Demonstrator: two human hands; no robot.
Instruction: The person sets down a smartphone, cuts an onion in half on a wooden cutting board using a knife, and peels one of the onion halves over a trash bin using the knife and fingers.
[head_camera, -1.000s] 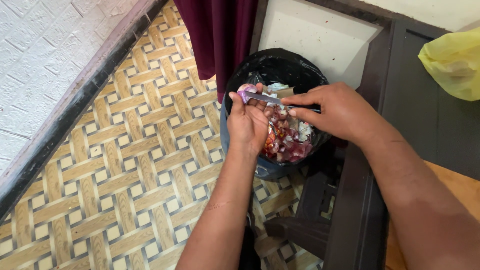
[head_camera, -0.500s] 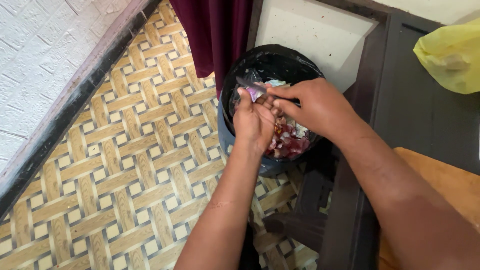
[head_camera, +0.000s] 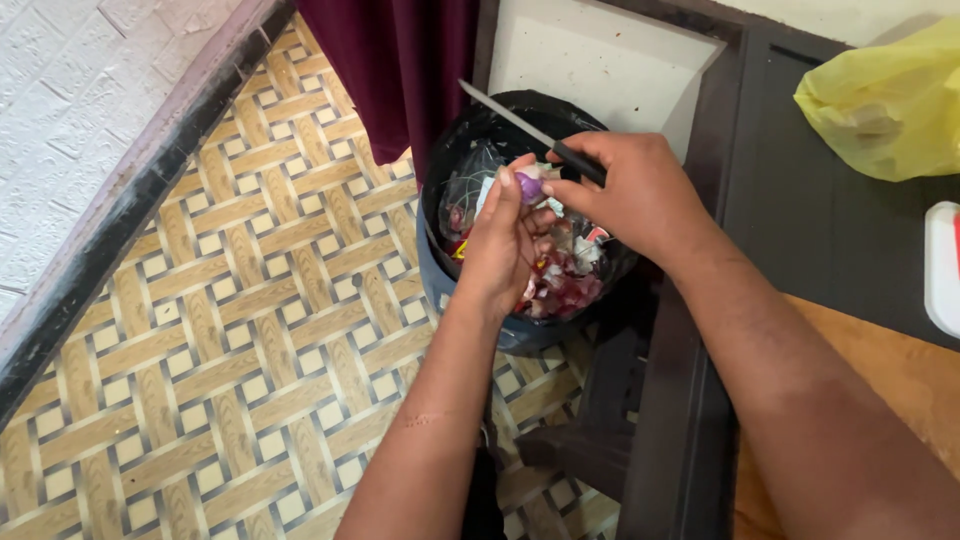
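Observation:
My left hand (head_camera: 505, 245) holds a small purple onion (head_camera: 528, 187) at its fingertips, above a bin lined with a black bag (head_camera: 470, 150). My right hand (head_camera: 630, 195) grips a knife (head_camera: 520, 128) by its dark handle, the blade pointing up and to the left over the bin. My right thumb touches the onion. Reddish peelings and scraps (head_camera: 560, 285) lie inside the bin under both hands.
A dark maroon curtain (head_camera: 400, 70) hangs behind the bin. A yellow plastic bag (head_camera: 885, 100) lies on a dark surface at the right, by a white object (head_camera: 943, 265) and a wooden top (head_camera: 900, 380). The floor (head_camera: 220, 330) is woven-pattern tile, with a white wall at left.
The knife blade has swung up and out from between my hands and now points up-left. Both hands stayed over the bin with the onion.

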